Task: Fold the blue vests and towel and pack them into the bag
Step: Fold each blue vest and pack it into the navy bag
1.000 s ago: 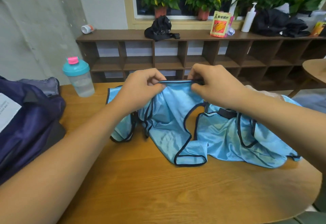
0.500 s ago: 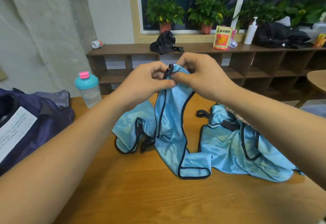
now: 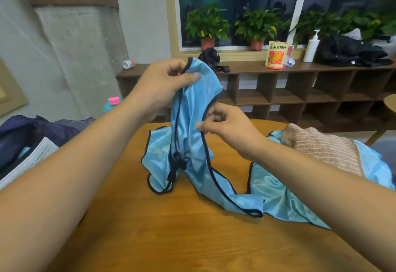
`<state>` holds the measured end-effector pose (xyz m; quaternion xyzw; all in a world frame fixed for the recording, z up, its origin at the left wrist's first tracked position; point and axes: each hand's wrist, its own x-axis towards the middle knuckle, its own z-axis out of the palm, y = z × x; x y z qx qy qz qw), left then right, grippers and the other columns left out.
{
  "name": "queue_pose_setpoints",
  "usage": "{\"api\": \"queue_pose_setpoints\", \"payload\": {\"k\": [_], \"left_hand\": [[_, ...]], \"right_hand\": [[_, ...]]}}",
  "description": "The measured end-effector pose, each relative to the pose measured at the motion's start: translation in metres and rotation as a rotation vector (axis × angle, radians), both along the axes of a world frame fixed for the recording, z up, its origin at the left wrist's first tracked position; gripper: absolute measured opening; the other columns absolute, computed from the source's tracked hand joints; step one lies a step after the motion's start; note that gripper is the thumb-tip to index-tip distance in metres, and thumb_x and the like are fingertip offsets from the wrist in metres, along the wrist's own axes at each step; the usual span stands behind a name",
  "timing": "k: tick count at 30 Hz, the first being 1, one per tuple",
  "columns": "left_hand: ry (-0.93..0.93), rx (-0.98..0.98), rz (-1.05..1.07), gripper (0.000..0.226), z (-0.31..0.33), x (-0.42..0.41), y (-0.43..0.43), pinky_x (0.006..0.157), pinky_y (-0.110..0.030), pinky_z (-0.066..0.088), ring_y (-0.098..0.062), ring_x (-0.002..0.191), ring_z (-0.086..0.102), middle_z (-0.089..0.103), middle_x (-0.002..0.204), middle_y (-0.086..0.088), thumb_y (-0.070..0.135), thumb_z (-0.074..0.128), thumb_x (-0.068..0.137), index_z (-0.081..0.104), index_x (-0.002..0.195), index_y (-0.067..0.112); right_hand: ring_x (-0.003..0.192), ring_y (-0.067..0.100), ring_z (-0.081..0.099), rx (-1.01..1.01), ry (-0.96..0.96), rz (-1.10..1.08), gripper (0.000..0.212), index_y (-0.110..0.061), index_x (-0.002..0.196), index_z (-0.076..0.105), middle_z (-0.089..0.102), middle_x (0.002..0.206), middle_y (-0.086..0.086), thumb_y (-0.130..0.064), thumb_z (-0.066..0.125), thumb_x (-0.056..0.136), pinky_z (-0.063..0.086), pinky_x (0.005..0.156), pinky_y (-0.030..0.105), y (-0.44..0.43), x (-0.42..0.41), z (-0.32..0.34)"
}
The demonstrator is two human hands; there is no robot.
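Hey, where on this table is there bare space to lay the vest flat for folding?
Bare wood runs along the near edge of the table, between your forearms and in front of the held vest. The right side is crowded by the second vest and towel; the bag fills the left.

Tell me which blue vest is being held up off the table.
The left vest, pinched by both hands; the right vest lies flat under the towel.

Near edge of worktop (image 3: 192, 239) bare wood, free room for a hand. Middle blocked by lifted blue vest (image 3: 192, 134); right edge taken by 2nd vest (image 3: 285, 203) w/ towel (image 3: 323, 149) on top. Left edge: bag (image 3: 32, 141), bottle (image 3: 112, 103) behind forearm.
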<state>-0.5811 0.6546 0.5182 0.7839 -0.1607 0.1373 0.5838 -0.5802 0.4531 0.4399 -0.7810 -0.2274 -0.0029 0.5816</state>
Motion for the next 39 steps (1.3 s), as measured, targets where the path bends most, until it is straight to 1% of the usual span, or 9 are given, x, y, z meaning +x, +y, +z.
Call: {"api": "queue_pose_setpoints", "payload": {"k": [3,6,12,16,20,23,28,34,39], "left_hand": [[-0.040,-0.057,0.012,0.019,0.015,0.002,0.010,0.088,-0.034,0.060,-0.021,0.102,0.076,0.079,0.113,-0.011,0.017,0.076,0.097,0.078,0.115,0.010],[-0.080,-0.080,0.037,0.023,0.029,0.003,0.019,0.087,-0.031,0.059,-0.018,0.101,0.075,0.079,0.114,-0.009,0.015,0.075,0.098,0.076,0.119,0.007],[-0.124,-0.057,0.071,0.027,0.053,-0.002,0.043,0.074,-0.022,0.055,-0.014,0.096,0.074,0.079,0.113,-0.003,0.020,0.072,0.100,0.074,0.125,0.012],[-0.149,-0.048,0.092,0.027,0.062,-0.005,0.068,0.083,-0.030,0.056,-0.017,0.102,0.074,0.078,0.119,-0.004,0.024,0.072,0.100,0.075,0.126,0.015],[-0.151,-0.060,0.140,0.027,0.061,-0.004,0.093,0.083,-0.031,0.057,-0.017,0.097,0.073,0.078,0.117,-0.003,0.022,0.071,0.101,0.074,0.126,0.013],[-0.135,-0.072,0.181,0.026,0.059,-0.001,0.108,0.076,-0.026,0.057,-0.014,0.091,0.072,0.079,0.113,-0.001,0.022,0.069,0.102,0.074,0.126,0.013],[-0.087,-0.098,0.220,0.027,0.056,0.001,0.117,0.073,-0.024,0.059,-0.012,0.088,0.072,0.078,0.115,-0.002,0.022,0.069,0.102,0.073,0.127,0.012],[-0.098,-0.099,0.249,0.021,0.064,-0.002,0.113,0.073,-0.023,0.060,-0.010,0.087,0.074,0.080,0.108,0.002,0.024,0.071,0.101,0.075,0.120,0.016],[-0.150,-0.101,0.305,0.016,0.084,-0.012,0.113,0.073,-0.024,0.060,-0.008,0.085,0.075,0.081,0.100,0.005,0.030,0.072,0.101,0.078,0.108,0.018]], "right_hand": [[0.068,0.011,0.049,-0.063,-0.061,-0.014,0.023,-0.015,0.084,0.059,0.058,0.074,-0.001,-0.017,0.080,0.093,0.043,0.064,0.022,0.006,0.004,-0.012],[0.068,0.009,0.048,-0.205,-0.140,-0.045,0.029,-0.021,0.080,0.053,0.054,0.075,-0.008,-0.019,0.080,0.090,0.046,0.068,0.026,0.010,0.009,-0.019],[0.109,0.010,0.055,-0.496,-0.234,0.010,0.008,-0.028,0.096,0.070,0.060,0.110,-0.005,-0.033,0.074,0.092,0.050,0.088,0.037,0.002,0.028,-0.043],[0.094,0.003,0.059,-0.544,-0.208,-0.009,0.006,-0.038,0.099,0.071,0.063,0.097,-0.013,-0.043,0.073,0.098,0.046,0.078,0.028,-0.014,0.030,-0.054],[0.079,0.010,0.066,-0.584,-0.184,-0.020,0.023,-0.030,0.089,0.072,0.072,0.082,-0.008,-0.051,0.069,0.099,0.052,0.072,0.038,-0.037,0.037,-0.048],[0.086,0.006,0.071,-0.569,-0.169,0.003,0.014,-0.034,0.104,0.077,0.077,0.093,-0.016,-0.045,0.069,0.101,0.057,0.079,0.036,-0.058,0.040,-0.030],[0.059,0.008,0.050,-0.639,-0.100,-0.009,0.032,-0.018,0.074,0.059,0.054,0.064,-0.011,-0.033,0.082,0.092,0.041,0.064,0.032,-0.087,0.050,0.003],[0.064,0.007,0.057,-0.798,-0.085,-0.010,0.023,-0.017,0.080,0.067,0.064,0.073,-0.001,-0.030,0.083,0.090,0.044,0.065,0.030,-0.110,0.049,0.048],[0.066,0.016,0.062,-0.732,-0.217,-0.131,0.034,-0.018,0.083,0.071,0.070,0.079,0.011,-0.049,0.084,0.087,0.045,0.064,0.035,-0.124,0.040,0.100]]}}
